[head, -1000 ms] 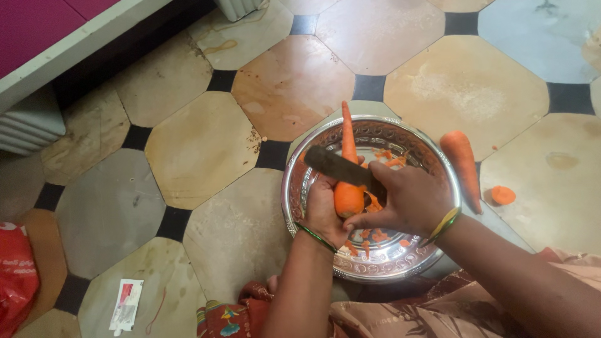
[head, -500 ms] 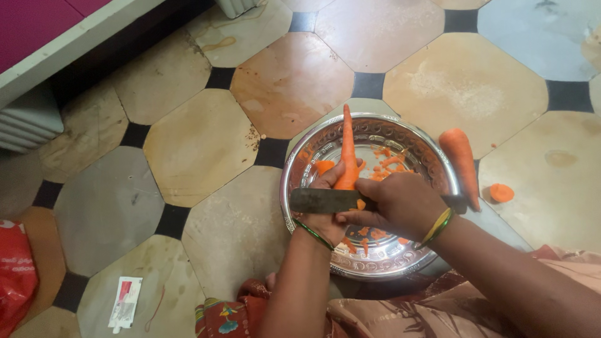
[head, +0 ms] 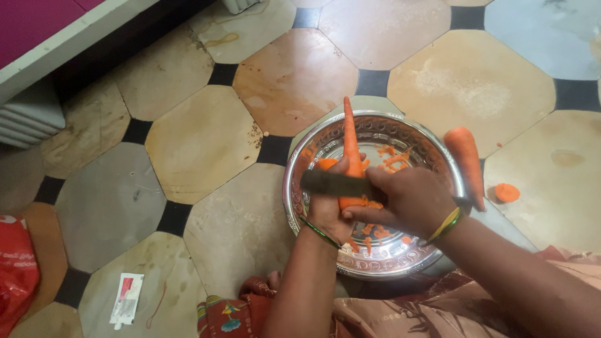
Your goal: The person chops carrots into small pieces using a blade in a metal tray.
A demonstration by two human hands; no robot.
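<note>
Carrot [head: 350, 141] held upright at the centre of the frame, tip pointing toward the top, sits in the left hand [head: 330, 209], whose fingers are wrapped around its lower part. Across it lies the dark blade of a knife [head: 332, 183], gripped by the right hand [head: 410, 200], which is clamped on the handle; the two hands are pressed close together over a steel bowl [head: 294, 188] that already holds orange peelings [head: 394, 156].

The blade's edge rests just beside the left thumb and fingers, so a slip on the smooth, wet-looking carrot skin could, in my judgement, carry the edge into them. The carrot is supported only at its lower end, and a hard stroke might snap it or twist it out of the grip.

A second carrot [head: 464, 164] leans on the bowl's right rim and could roll off onto the tiled floor [head: 200, 138], where a cut carrot end [head: 506, 192] lies at right centre. Toward the lower left are a small flat packet [head: 127, 299] and a red bag [head: 17, 269], well apart from the work.
</note>
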